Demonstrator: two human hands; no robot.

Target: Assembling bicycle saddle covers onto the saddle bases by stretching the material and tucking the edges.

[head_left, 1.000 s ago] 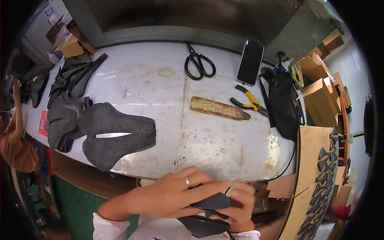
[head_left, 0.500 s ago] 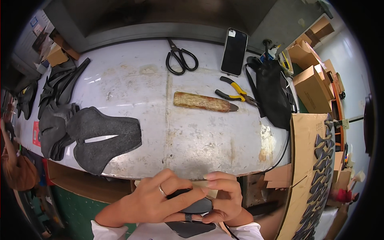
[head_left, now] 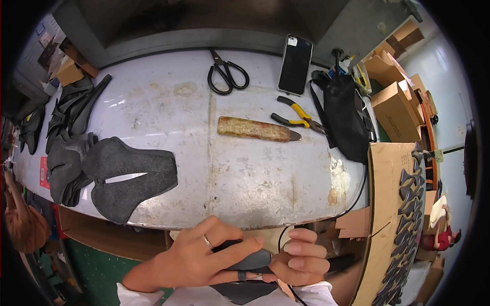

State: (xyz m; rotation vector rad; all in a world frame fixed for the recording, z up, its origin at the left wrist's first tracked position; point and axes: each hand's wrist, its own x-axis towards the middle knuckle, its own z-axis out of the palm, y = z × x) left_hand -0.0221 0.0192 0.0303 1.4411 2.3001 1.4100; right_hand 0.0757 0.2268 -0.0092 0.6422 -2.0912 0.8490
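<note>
In front of my body, below the table's near edge, my left hand (head_left: 204, 255) wears a ring and is closed over a smooth black shoe upper (head_left: 250, 261). Its rounded end points right. My right hand (head_left: 301, 259) is at that end, fingers curled in, the thumb side pressed against the piece's edge; the thumb is largely hidden. Another black flap (head_left: 245, 291) shows under my hands. On the table at left lies a dark grey slit upper piece (head_left: 135, 178), overlapping a stack of similar pieces (head_left: 66, 168).
Across the white table (head_left: 194, 199) lie black-handled scissors (head_left: 224, 74), yellow-black pliers (head_left: 301, 117), a tape-wrapped knife (head_left: 255, 129), a phone (head_left: 295, 65) and a black pouch (head_left: 344, 117). A cardboard sheet (head_left: 380, 204) with dark pointed pieces stands at right. People are at both sides.
My right hand has shifted right, and its fingers have curled away from the upper's top. My left hand keeps its hold. The view has shifted slightly.
</note>
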